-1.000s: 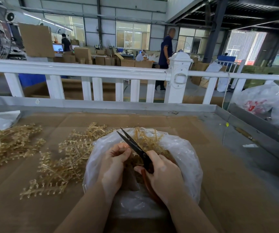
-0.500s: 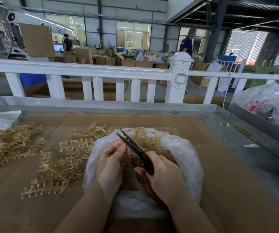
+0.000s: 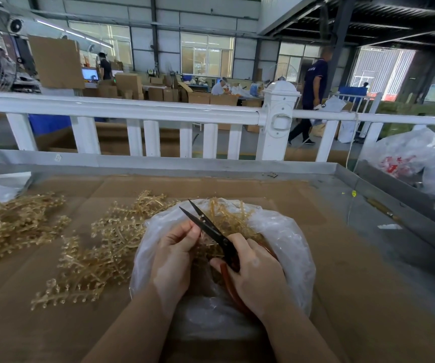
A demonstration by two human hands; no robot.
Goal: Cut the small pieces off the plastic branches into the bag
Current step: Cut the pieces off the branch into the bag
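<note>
Desk point(image 3: 342, 297): brown cardboard sheets cover the top, with a grey metal lip running along the far and right edges.
Bag point(image 3: 287, 231): clear plastic, sitting open near the middle of the near edge, with some golden bits inside.
Plastic branches point(image 3: 101, 247): a golden pile just left of the bag, plus another heap point(image 3: 14, 224) over by the left edge.
Left hand point(image 3: 174, 255): over the bag mouth, fingers pressed together and pinching a small golden sprig.
Right hand point(image 3: 258, 276): fingers curled round the reddish handles of the scissors point(image 3: 206, 226), whose dark blades are parted a bit and point away toward the far edge.
Fence point(image 3: 132, 111): white railing right behind the far edge.
Room: big warehouse, stacked cardboard boxes point(image 3: 130, 85), wide windows, a person walking point(image 3: 313, 90) past the fence, others at benches far back.
Right side: crumpled plastic sacks point(image 3: 405, 155) beyond the right edge.
</note>
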